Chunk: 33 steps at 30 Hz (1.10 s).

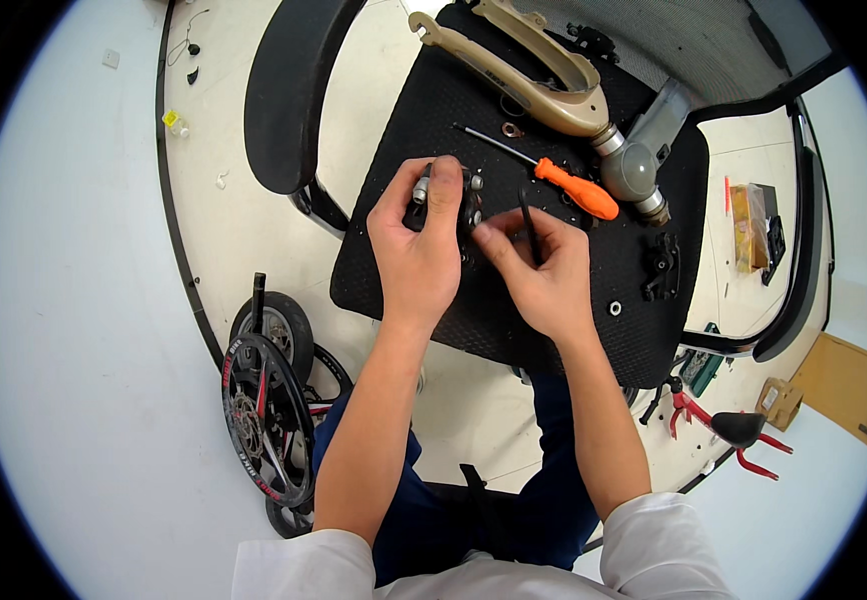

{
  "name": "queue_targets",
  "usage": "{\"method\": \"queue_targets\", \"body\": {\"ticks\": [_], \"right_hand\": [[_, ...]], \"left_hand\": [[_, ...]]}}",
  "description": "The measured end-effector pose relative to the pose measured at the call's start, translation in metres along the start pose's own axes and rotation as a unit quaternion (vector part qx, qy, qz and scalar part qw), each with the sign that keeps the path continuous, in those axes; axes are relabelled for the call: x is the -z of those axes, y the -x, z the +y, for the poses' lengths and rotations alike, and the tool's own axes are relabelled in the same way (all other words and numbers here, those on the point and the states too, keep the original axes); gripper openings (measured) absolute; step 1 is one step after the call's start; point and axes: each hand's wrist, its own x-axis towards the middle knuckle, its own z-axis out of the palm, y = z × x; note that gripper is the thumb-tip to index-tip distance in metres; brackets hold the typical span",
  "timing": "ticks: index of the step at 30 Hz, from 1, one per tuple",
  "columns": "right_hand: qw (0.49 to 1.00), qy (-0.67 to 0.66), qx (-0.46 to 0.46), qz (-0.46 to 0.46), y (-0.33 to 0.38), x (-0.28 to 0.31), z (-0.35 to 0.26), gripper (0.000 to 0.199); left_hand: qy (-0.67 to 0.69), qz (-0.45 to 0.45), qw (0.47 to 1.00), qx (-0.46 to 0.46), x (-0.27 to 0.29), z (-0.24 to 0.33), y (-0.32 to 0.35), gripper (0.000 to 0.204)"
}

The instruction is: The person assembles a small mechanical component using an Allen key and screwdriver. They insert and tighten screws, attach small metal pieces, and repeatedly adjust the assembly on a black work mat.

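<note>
My left hand (419, 235) is closed round a small black bicycle brake caliper (471, 208) with silver bolts, its thumb pressed along the top. Much of the caliper is hidden by the fingers. Close beside it, my right hand (542, 265) pinches a thin black bent rod that looks like a hex key (528, 212). The right fingertips touch or nearly touch the caliper's side; exactly where the key's end lies is hidden. Both hands are above the black chair seat (394, 265). Just beyond the right hand lies a screwdriver (576, 188) with an orange handle.
A gold bicycle fork (569, 108) lies across the seat's far side. A second black mechanism (660, 267), a silver nut (615, 308) and a copper-coloured washer (512, 130) are also there. Wheels (266, 420) stand lower left; a red frame part (689, 408) lies right. An armrest (294, 95) rises left.
</note>
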Motion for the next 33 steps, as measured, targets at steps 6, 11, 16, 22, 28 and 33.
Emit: {"method": "queue_targets", "body": {"ticks": [6,11,16,22,28,33], "right_hand": [[0.994,0.075,0.081,0.017,0.003,0.002,-0.002,0.011],[0.961,0.086,0.259,0.045,-0.001,0.0,0.014,0.009],[0.988,0.076,0.132,0.03,0.0,0.006,0.002,0.011],[0.987,0.136,0.082,0.014,-0.006,0.004,0.016,0.013],[0.988,0.149,0.031,-0.008,-0.012,0.008,0.021,0.021],[0.988,0.14,0.052,-0.027,-0.015,0.003,0.025,0.022]], "left_hand": [[-0.012,0.004,1.0,0.018,-0.003,0.002,0.002,0.037],[-0.028,0.026,0.998,0.05,-0.002,0.0,-0.002,0.037],[0.009,0.045,0.996,0.075,-0.002,0.002,-0.003,0.037],[0.049,0.079,0.987,0.128,-0.003,-0.006,-0.008,0.038],[0.126,0.102,0.97,0.179,0.002,-0.007,-0.012,0.043],[0.169,0.045,0.961,0.215,0.011,-0.001,-0.014,0.045]]}}
